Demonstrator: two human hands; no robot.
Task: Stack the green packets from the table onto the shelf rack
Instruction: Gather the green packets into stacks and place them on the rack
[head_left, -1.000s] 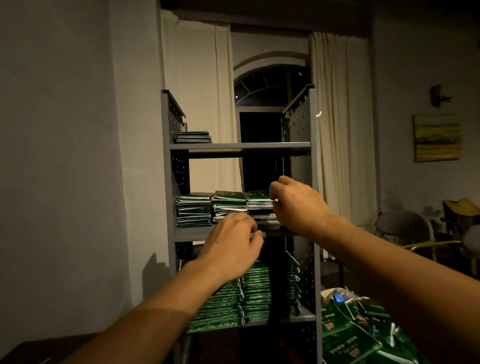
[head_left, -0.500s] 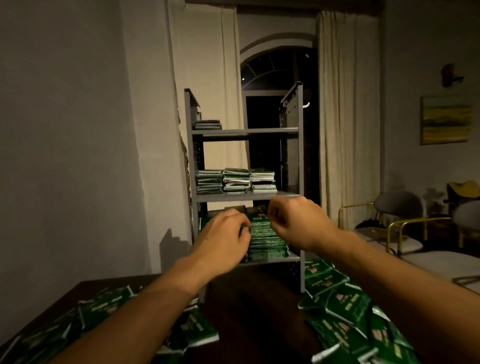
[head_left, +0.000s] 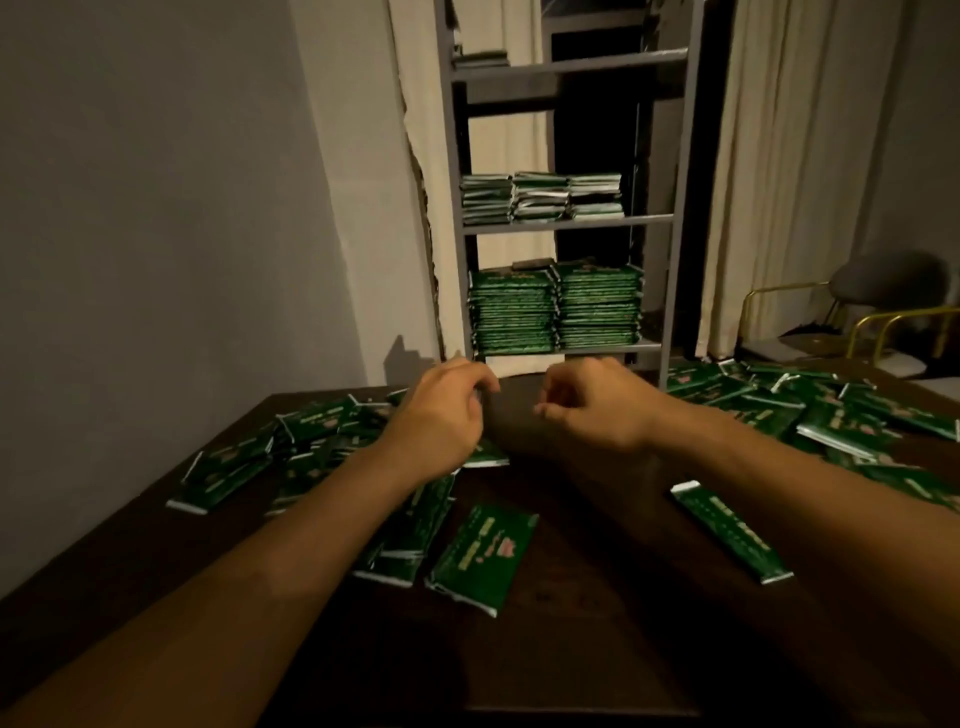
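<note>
**Head view: two empty hands over a table of green packets**

Head-camera frame is showing both arms reaching out over the dark table. Left hand is hovering with its fingers loosely curled, gripping nothing that I can make out; it is covering part of the packet pile beneath it, and whether it is touching any packet I cannot tell. Right hand is hanging beside it, fingers loosely bent too, holding nothing, over bare wood.

Green packets are lying loose on the table in two heaps: a left heap and a right heap, each too jumbled to count. Two single packets are lying apart nearer the viewer, one in the middle and one to the right.

Beyond the table the grey shelf rack is standing with three shelves in sight. Its lowest one is carrying two tall stacks side by side, touching. The middle shelf is carrying three shorter stacks in a row. One thin stack is sitting on the top shelf at the left.

Two chairs with gold frames are standing at the right, near cream curtains.
</note>
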